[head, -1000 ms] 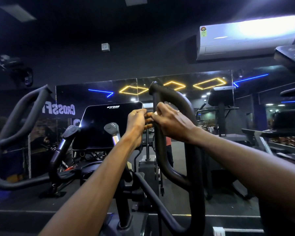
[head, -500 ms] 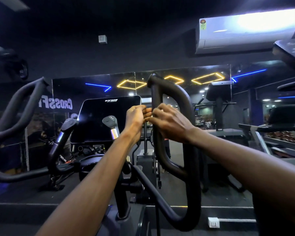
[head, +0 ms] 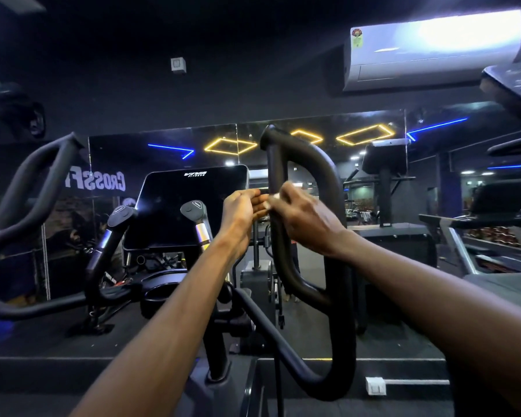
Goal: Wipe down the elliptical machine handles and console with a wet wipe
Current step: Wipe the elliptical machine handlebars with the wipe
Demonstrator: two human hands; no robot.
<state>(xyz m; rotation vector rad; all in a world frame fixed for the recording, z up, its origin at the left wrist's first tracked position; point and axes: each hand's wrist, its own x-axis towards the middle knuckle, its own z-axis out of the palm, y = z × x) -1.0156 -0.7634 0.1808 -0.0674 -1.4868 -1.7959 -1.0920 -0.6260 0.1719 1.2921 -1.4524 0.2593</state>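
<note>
Both hands meet at the right handle (head: pixel 275 236): left hand (head: pixel 241 213) and right hand (head: pixel 306 218) pinch a soft, limp wet wipe (head: pixel 275 196); best bunched around the stiff bar.

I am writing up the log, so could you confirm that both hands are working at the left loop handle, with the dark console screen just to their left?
Not quite: the head view shows the left hand and right hand meeting at the right loop handle, not the left one. The dark console screen is indeed just to their left.
</note>
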